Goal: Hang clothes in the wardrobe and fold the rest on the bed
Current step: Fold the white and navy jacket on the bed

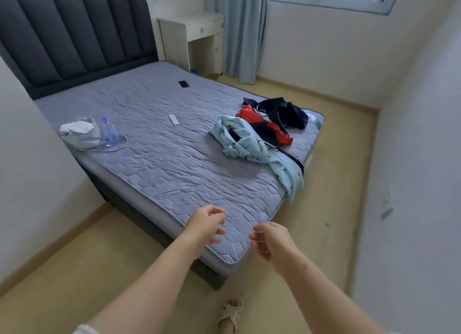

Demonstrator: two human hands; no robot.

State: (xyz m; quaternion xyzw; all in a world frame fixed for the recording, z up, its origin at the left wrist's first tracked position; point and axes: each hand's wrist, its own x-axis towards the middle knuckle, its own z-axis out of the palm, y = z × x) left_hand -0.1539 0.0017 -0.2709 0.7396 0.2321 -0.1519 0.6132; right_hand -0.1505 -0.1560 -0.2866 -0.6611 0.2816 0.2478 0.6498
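Note:
A heap of clothes lies on the right side of the bed (154, 164): a light blue patterned garment (252, 146) hanging partly over the edge, a red and navy piece (264, 126) and a dark navy piece (287, 111) behind it. My left hand (205, 225) and my right hand (272, 240) hover over the near corner of the mattress, fingers loosely curled, holding nothing. Both hands are well short of the clothes. No wardrobe is in view.
On the bed lie a black phone (183, 84), a white remote (173, 120), a water bottle (109, 132) and a white bag (79, 134). A white bedside table (197, 34) and a curtain (239, 29) stand at the back. Walls close in left and right; my sandalled foot (230, 313) is on the floor.

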